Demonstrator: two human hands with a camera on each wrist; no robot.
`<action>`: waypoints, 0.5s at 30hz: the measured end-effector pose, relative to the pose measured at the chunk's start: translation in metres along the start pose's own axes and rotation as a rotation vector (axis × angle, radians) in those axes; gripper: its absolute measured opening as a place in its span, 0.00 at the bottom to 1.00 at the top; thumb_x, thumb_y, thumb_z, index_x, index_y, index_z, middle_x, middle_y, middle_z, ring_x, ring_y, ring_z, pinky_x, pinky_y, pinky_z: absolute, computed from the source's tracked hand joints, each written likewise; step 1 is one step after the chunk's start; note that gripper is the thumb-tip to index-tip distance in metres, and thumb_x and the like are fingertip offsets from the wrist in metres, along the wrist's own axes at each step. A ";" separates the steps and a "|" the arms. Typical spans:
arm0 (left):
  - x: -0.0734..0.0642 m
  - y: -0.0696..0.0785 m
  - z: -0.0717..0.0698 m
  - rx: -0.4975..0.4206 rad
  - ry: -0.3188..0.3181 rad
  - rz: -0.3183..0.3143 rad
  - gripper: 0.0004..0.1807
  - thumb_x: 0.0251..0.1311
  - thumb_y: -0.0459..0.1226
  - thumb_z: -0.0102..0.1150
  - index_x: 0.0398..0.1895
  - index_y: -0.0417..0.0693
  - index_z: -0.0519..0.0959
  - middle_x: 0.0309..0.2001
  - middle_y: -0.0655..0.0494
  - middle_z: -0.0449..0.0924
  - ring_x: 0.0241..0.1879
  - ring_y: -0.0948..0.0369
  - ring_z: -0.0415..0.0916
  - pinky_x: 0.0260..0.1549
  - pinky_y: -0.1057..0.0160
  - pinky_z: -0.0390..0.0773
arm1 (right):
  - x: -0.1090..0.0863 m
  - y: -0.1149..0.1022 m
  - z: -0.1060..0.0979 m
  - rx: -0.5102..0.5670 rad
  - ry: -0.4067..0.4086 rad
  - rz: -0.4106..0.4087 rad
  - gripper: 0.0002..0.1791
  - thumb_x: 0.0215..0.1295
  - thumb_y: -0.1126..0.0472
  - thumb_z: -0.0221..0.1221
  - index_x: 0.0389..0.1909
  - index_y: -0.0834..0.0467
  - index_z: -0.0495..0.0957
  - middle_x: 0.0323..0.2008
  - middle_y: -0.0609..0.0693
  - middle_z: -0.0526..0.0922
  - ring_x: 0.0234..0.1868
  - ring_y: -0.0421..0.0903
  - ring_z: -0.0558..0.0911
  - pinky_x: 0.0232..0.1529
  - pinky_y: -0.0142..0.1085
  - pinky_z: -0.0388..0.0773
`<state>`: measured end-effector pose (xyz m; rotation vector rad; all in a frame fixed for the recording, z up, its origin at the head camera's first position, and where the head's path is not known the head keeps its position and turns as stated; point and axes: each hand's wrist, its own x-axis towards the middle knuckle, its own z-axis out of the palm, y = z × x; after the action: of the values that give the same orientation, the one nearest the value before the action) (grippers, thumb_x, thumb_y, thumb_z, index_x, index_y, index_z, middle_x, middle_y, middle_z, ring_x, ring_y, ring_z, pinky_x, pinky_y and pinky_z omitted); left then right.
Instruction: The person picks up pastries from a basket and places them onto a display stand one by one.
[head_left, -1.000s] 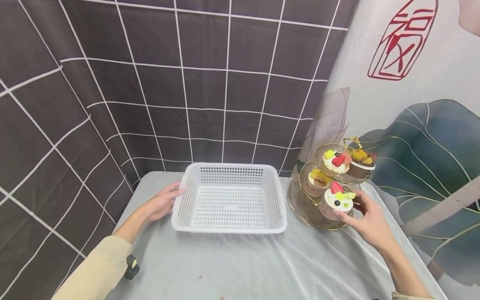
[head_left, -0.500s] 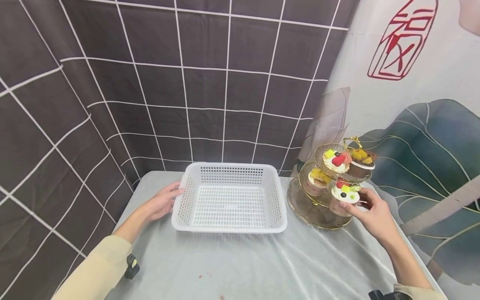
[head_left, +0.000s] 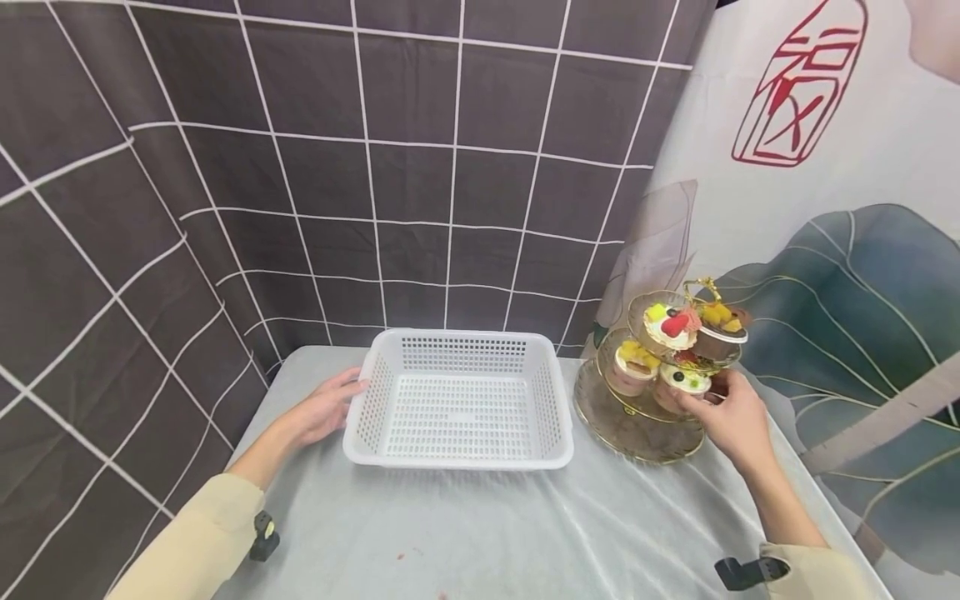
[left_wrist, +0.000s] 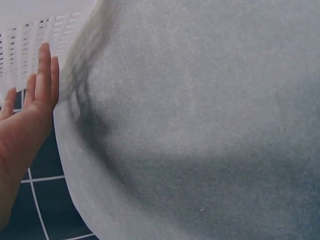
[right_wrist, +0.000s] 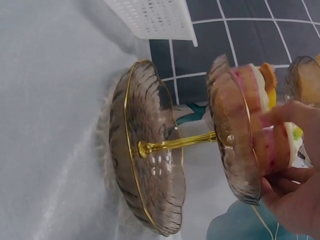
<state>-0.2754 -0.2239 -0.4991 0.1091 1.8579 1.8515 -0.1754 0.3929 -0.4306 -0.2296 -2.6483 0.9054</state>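
My right hand (head_left: 738,421) grips a fruit-topped cake cup (head_left: 686,381) at the middle tier of a three-tier glass stand (head_left: 637,437) with gold rims. In the right wrist view, thumb and fingers lie around the cake cup (right_wrist: 275,147), its base at the plate. A second cake cup (head_left: 633,371) with yellow fruit sits beside it. On the top tier are a cream-and-berry tart (head_left: 670,327) and a dark cup with yellow fruit (head_left: 718,321). My left hand (head_left: 322,408) has its fingers extended at the left wall of a white plastic basket (head_left: 457,462).
The basket stands in the middle of a table with a pale grey cloth (head_left: 480,533). A dark cloth with a white grid (head_left: 405,179) hangs close behind it. The bottom tier (right_wrist: 150,200) of the stand rests on the table at the right.
The right hand has lowered the cake cup back and in under the top tier, onto the middle plate beside the yellow-fruit one. The left hand stays at the basket.
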 end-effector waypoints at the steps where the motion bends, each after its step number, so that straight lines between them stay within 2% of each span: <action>1: 0.000 0.000 0.000 0.000 0.003 0.000 0.39 0.85 0.47 0.43 0.87 0.45 0.41 0.79 0.31 0.57 0.74 0.36 0.66 0.69 0.37 0.73 | 0.001 0.001 0.002 -0.011 0.007 -0.009 0.40 0.67 0.47 0.72 0.65 0.73 0.70 0.54 0.72 0.80 0.52 0.65 0.82 0.34 0.15 0.67; 4: 0.000 0.000 0.000 0.002 0.009 -0.002 0.39 0.85 0.48 0.43 0.87 0.45 0.41 0.79 0.31 0.57 0.74 0.36 0.66 0.69 0.37 0.73 | 0.002 0.000 0.007 -0.030 0.021 -0.023 0.41 0.65 0.49 0.74 0.64 0.74 0.70 0.52 0.72 0.81 0.50 0.65 0.82 0.39 0.25 0.76; 7: 0.000 0.001 -0.001 0.009 0.015 -0.005 0.39 0.85 0.48 0.44 0.87 0.45 0.41 0.79 0.31 0.57 0.74 0.35 0.65 0.69 0.36 0.73 | 0.002 -0.002 0.010 -0.037 0.023 -0.013 0.42 0.64 0.48 0.74 0.65 0.75 0.69 0.54 0.74 0.80 0.52 0.68 0.82 0.47 0.47 0.83; 9: 0.000 0.002 -0.002 0.012 0.018 -0.004 0.39 0.85 0.48 0.44 0.87 0.45 0.41 0.79 0.31 0.57 0.75 0.35 0.65 0.69 0.37 0.73 | 0.002 -0.004 0.012 -0.031 0.022 -0.004 0.43 0.65 0.48 0.74 0.66 0.75 0.69 0.55 0.75 0.79 0.54 0.70 0.81 0.51 0.60 0.81; 15: 0.003 0.002 -0.003 0.013 0.026 -0.004 0.39 0.85 0.49 0.44 0.87 0.46 0.41 0.79 0.31 0.58 0.74 0.35 0.66 0.67 0.37 0.75 | 0.002 -0.003 0.009 -0.014 -0.015 -0.008 0.46 0.67 0.45 0.72 0.69 0.75 0.66 0.59 0.76 0.77 0.58 0.72 0.79 0.56 0.65 0.78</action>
<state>-0.2798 -0.2255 -0.4988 0.0862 1.8866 1.8460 -0.1808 0.3860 -0.4343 -0.2161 -2.6687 0.8898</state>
